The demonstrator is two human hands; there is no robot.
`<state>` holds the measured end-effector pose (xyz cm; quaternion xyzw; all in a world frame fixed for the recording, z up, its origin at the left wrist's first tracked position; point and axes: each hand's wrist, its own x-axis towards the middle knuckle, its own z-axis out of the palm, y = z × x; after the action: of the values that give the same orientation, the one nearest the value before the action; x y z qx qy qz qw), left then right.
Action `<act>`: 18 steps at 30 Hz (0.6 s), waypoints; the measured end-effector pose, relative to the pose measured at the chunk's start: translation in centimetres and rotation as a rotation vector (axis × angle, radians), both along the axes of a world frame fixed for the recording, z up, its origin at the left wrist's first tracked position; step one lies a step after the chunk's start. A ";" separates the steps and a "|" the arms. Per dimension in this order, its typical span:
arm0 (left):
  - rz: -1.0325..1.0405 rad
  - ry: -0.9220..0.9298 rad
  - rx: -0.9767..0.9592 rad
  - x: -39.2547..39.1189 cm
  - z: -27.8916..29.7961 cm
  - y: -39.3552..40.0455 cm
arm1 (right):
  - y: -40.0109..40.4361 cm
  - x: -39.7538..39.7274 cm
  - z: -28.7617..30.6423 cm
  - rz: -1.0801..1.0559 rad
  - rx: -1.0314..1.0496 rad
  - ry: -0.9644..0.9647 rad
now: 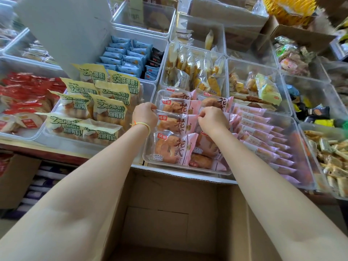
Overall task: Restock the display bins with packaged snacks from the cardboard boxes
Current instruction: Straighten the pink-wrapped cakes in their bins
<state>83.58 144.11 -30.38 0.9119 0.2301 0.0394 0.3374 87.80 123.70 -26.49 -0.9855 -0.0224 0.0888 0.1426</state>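
Both arms are extended from 6 o'clock toward frame centre. The left hand (145,114) is curled, fingertips pinched on the left edge of a pink bread pack (177,123) in the clear bin (150,161) at centre. A yellow band (143,126) is worn on the left wrist. The right hand (212,119) is curled too, fingers pinched on the same pack's right edge, or on the neighbouring pack's; which one cannot be told. Pink packs are stacked in two overlapping columns in that bin.

An open cardboard box (169,213) is seen at 6 o'clock, just below the bin; no packs are visible inside. Green-yellow packs (101,106) are laid in the bin at 9 o'clock, red packs (24,95) further left. Blue packs (124,57) are stacked at 11 o'clock. Clear-wrapped yellow cakes (197,72) are held at 12 o'clock. Slim pink packs (263,136) are rowed at 3 o'clock, touching side by side.
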 end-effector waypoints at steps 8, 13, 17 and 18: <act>-0.225 0.298 0.118 -2.9 2.6 0.5 | -0.1 -2.9 1.4 0.300 -0.103 0.294; -0.273 0.325 0.139 -4.4 2.0 0.0 | 0.0 -3.8 0.8 0.290 -0.117 0.293; -0.191 0.321 0.182 -4.6 1.2 1.0 | -0.3 -3.6 0.6 0.253 -0.084 0.211; -0.161 0.317 0.178 -4.6 1.0 1.2 | -0.3 -3.6 0.5 0.240 -0.081 0.189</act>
<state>78.94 145.30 -29.36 0.9484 0.2025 -0.1116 0.2171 84.24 123.41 -26.01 -0.9680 -0.1229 0.1983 0.0923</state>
